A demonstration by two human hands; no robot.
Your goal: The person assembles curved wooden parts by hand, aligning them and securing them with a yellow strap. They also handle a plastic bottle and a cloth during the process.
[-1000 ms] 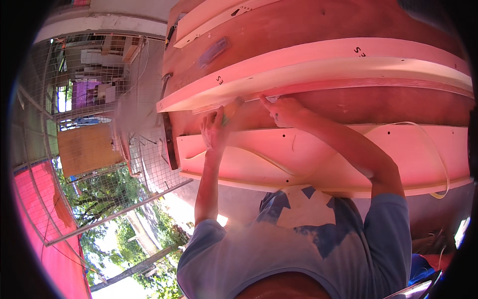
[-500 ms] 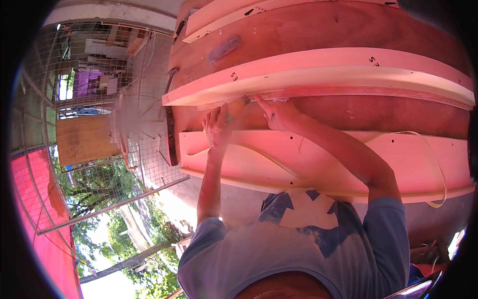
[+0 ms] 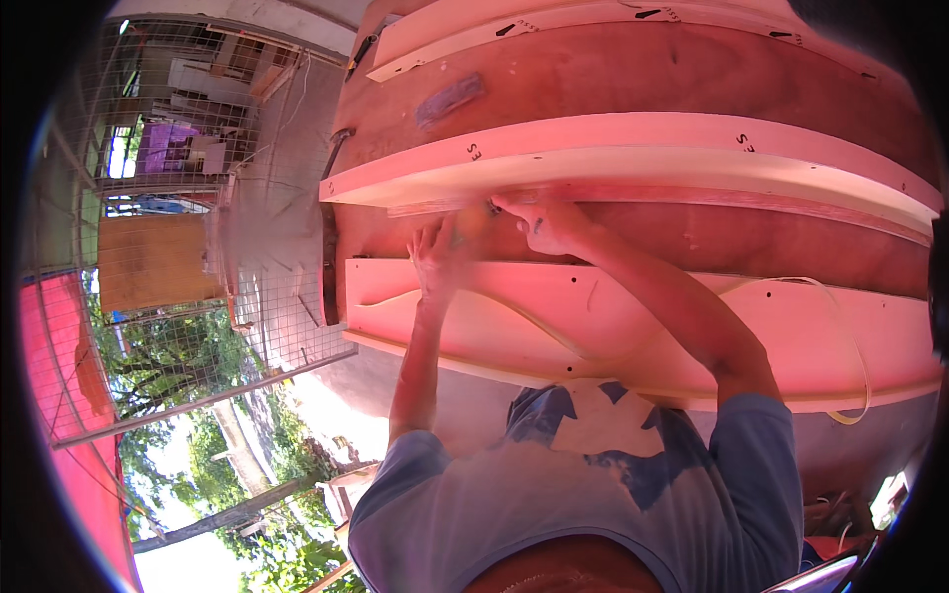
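We note the work centres on a thin pale wooden strip (image 3: pixel 450 207) lying along the underside edge of the long pale curved plywood board (image 3: pixel 633 148), the upper of two such boards fixed across the reddish-brown plywood panel (image 3: pixel 633 74). The strip sits just under that board's lower edge, toward its left end.

Right hand (image 3: pixel 542 219): fingers drawn together, tips pressed at the strip where it meets the board edge. We cannot tell whether they pinch the strip or only press it. Left hand (image 3: pixel 442 252): fingers spread and raised, palm toward the panel, just below the strip and near the right hand; whether it touches the strip is hidden by blur.

Below the hands we record a second pale plywood board with a wavy cut edge (image 3: pixel 593 316), running the width of the panel. The forearms cross in front of it. A thin pale loop of edging strip (image 3: pixel 858 336) hangs off its right end.

A person in a blue-grey shirt with a patterned patch (image 3: pixel 593 484) fills the lower middle of the view.

To the left: wire mesh fencing (image 3: pixel 198 326), an orange-brown board (image 3: pixel 153 262) behind it, green trees (image 3: pixel 148 361), a red sheet (image 3: pixel 59 395) at the edge. No containers visible.
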